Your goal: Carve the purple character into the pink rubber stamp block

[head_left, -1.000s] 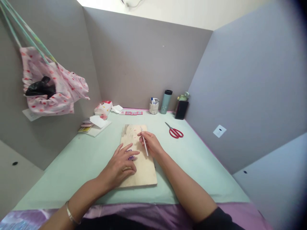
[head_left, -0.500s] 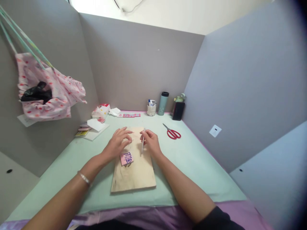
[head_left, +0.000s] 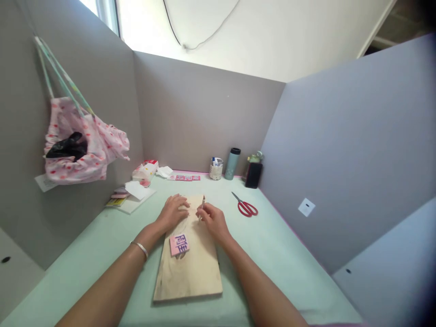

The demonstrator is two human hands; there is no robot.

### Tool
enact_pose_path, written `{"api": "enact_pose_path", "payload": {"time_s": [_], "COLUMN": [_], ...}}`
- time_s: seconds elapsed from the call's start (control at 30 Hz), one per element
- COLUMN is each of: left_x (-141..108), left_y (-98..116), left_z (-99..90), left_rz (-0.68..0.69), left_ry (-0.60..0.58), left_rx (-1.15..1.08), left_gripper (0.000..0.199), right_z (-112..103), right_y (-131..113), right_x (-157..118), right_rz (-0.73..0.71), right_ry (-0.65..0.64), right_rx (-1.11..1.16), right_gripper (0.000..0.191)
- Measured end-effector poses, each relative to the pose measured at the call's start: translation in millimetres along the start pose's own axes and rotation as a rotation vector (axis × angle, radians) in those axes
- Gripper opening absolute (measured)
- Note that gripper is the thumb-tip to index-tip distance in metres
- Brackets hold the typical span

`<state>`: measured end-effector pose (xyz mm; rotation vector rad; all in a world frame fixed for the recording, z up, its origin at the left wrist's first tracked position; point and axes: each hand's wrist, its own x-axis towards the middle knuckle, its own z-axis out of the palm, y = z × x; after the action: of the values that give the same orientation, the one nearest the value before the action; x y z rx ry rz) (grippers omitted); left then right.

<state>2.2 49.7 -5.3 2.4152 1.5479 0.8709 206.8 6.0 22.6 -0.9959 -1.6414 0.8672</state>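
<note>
A wooden board [head_left: 195, 279] lies lengthwise on the table in front of me. On its left half rests a pink square block [head_left: 179, 245] with a blue-purple character drawn on top. My left hand [head_left: 173, 212] is at the far left part of the board, fingers curved and apart, holding nothing I can see. Between the fingers of my right hand [head_left: 214, 220] is a slim pen-like tool [head_left: 203, 202], its lower end by the board's far right part. Its exact kind is too small to tell. Neither hand touches the pink block.
Red-handled scissors [head_left: 245, 206] lie right of the board. Along the back stand a pen cup [head_left: 215, 170], a teal tumbler [head_left: 232, 164] and a dark phone [head_left: 254, 175]. Pink decorated pieces [head_left: 187, 178], a tissue pack [head_left: 146, 170] and papers [head_left: 136, 190] are farther left. A dotted cloth bag [head_left: 81, 159] hangs on the left partition.
My view has tilted upward, so everything sits lower. The upper end of the pen-like tool leans differently in my right hand. My left fingers have loosened from a near-pinch. The block stays on the board.
</note>
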Motion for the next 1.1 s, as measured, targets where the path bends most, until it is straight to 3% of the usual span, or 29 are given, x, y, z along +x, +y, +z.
{"api": "enact_pose_path", "payload": {"time_s": [0.27,0.5,0.63,0.77,0.93,1.1], "left_x": [1.3,19.6,18.9,20.4,20.5,8.0], "left_y": [14.7,21.0,24.9,23.1,10.0,-4.4], "left_z": [19.2,18.9,28.1,34.0,25.9,18.3], "left_rz": [-0.027,-0.030,0.004,-0.012,-0.040,-0.088], "left_ry": [-0.074,-0.023,-0.028,0.011,0.121,0.234], "left_rx": [0.052,0.108,0.103,0.091,0.054,-0.009], "left_gripper": [0.046,0.045,0.043,0.041,0.039,0.034], "right_z": [-30.1,-27.3,-28.4,-32.6,-50.8,-61.4], "right_y": [16.5,17.5,17.5,19.5,25.1,34.1], "right_x": [21.4,21.2,21.8,23.3,27.4,28.0], "right_rz": [0.172,0.221,0.220,0.245,0.313,0.425], "right_ry": [0.105,0.107,0.143,0.157,0.143,0.023], "right_rx": [0.151,0.213,0.197,0.102,-0.131,-0.406], "right_gripper": [0.027,0.026,0.027,0.029,0.031,0.032]}}
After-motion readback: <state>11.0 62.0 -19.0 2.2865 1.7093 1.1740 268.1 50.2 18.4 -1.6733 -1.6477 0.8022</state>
